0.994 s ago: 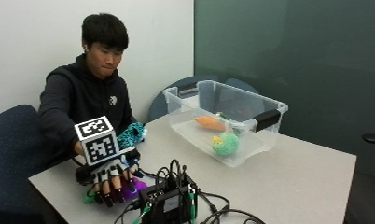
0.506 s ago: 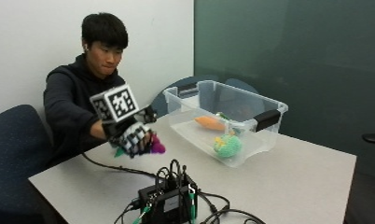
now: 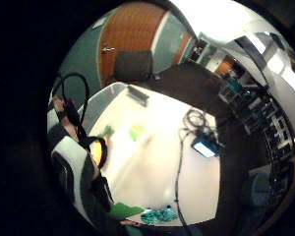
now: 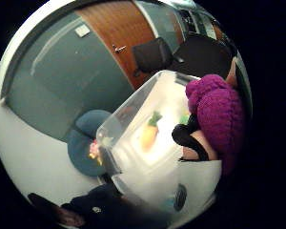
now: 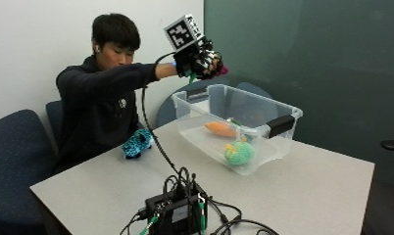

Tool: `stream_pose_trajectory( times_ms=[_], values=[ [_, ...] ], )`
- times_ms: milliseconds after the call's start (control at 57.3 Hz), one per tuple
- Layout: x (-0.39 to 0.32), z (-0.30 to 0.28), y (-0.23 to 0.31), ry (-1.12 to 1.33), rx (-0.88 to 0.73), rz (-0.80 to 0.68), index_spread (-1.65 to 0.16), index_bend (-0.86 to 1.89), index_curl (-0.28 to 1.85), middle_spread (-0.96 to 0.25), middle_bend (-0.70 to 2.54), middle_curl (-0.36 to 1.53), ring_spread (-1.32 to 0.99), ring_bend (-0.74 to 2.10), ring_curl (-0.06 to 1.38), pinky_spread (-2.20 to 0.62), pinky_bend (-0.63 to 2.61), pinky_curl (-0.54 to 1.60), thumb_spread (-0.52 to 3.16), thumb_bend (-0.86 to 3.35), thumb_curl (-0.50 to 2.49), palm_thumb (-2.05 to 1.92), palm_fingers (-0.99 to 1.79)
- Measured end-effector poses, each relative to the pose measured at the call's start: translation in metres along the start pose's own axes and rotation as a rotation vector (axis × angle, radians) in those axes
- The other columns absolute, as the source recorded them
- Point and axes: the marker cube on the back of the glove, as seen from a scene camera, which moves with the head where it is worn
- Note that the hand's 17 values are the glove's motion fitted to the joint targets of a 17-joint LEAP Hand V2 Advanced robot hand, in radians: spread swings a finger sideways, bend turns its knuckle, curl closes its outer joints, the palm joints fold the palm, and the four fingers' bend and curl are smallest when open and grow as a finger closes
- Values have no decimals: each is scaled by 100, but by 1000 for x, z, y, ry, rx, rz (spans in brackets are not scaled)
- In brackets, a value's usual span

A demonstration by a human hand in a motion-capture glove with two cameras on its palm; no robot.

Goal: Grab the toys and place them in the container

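Note:
My gloved right hand (image 5: 197, 61) is raised high, just above the left end of the clear plastic container (image 5: 262, 99). Its fingers are curled round a purple knitted toy (image 5: 219, 71), which fills one side of the thumb side palm view (image 4: 214, 109). In the container lie an orange carrot toy (image 5: 220, 129) and a green ball toy (image 5: 238, 152). The thumb side palm view looks down into the container (image 4: 133, 119) and shows the carrot toy (image 4: 150, 133). A teal spotted toy (image 5: 137, 143) lies on the table in front of the person, and the teal toy (image 3: 160, 215) also shows near the table edge.
A black box with a tangle of cables (image 5: 177, 210) sits at the table's near edge, and one cable runs up to the hand. Blue chairs stand behind the grey table (image 5: 301, 191). The person's bare hand is not in view.
The hand has lifted from the table beside the cable box, carrying the purple toy up and across to above the container's left end.

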Motion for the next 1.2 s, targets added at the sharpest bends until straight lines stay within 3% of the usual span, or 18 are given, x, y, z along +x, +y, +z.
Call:
stream_pose_trajectory(
  times_ms=[262, 296, 366, 419, 488, 576, 680, 802, 959, 1134, 1203],
  values=[
    [-32, 57, -4, 23, -162, 30, -16, 20, 19, -17, 95, 75, -24, 150, 55, -39, 121, 65, 111, 0, 67, 54, 91],
    [-30, 58, -3, 18, -193, 30, -17, 13, 19, -18, 87, 73, -25, 144, 54, -38, 119, 64, 119, -4, 62, 45, 72],
    [-25, 53, 2, -25, -235, 7, -17, 21, 25, -15, 62, 67, -24, 121, 51, -30, 114, 64, 121, -9, 53, 26, 1],
    [-14, 41, 5, -83, -240, 6, -17, 23, 26, -12, 52, 61, -21, 102, 43, -22, 109, 58, 122, -8, 49, 17, -14],
    [25, 17, 9, -207, -257, 38, -16, 21, 25, -10, 45, 56, -18, 90, 34, -14, 102, 50, 123, -5, 45, 11, -11],
    [46, -2, 37, -256, -295, -27, -17, 21, 28, -9, 40, 53, -15, 80, 29, -8, 94, 45, 124, -3, 42, 6, -9],
    [46, -9, 103, -109, -356, -166, -18, 21, 30, -7, 34, 50, -11, 66, 25, -3, 87, 42, 124, -3, 39, 2, -14],
    [74, -8, 172, -14, -428, -202, -19, 17, 32, -5, 25, 47, -6, 53, 21, 0, 82, 39, 124, -3, 36, -1, -15],
    [108, 27, 245, 77, -481, -164, -19, 14, 31, -3, 19, 44, -3, 42, 19, 2, 77, 37, 122, -4, 33, -4, -12],
    [103, 87, 322, 6, -621, -222, -20, 12, 29, -3, 19, 42, -1, 42, 19, 4, 76, 36, 119, -4, 31, -4, -6],
    [100, 107, 340, 11, -607, -251, -20, 10, 28, -3, 20, 42, -1, 47, 21, 4, 78, 36, 117, -5, 30, -5, -1]
  ],
)
